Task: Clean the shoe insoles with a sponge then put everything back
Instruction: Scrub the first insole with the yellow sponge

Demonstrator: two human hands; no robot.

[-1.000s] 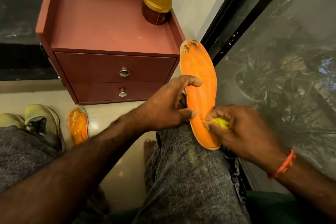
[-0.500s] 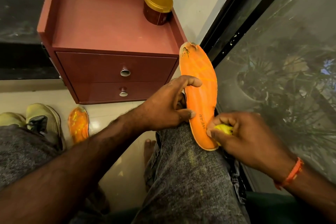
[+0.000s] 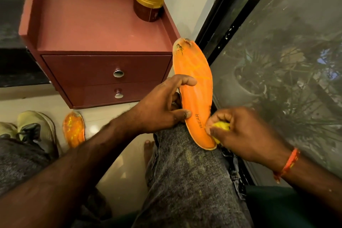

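Propped heel-down on the knee [image 3: 187, 163], the orange insole [image 3: 196, 96] is steadied by the left hand [image 3: 162, 105] pinching its edge so the right hand [image 3: 240, 133], curled around the yellow sponge [image 3: 221, 127], can scrub the heel.

Dim warm light, wide-angle bending at edges, slight blur throughout.

Setting: a domestic interior, floor level beside a window. Indicators: a maroon two-drawer cabinet [image 3: 103, 46] with metal knobs, standing against a cream wall; a gold-lidded jar [image 3: 148, 0] on its top; pale tiled flooring [image 3: 118, 177]; a dark-framed glass pane [image 3: 277, 52] (potted foliage visible behind it); shoes [image 3: 35, 131] on the floor.
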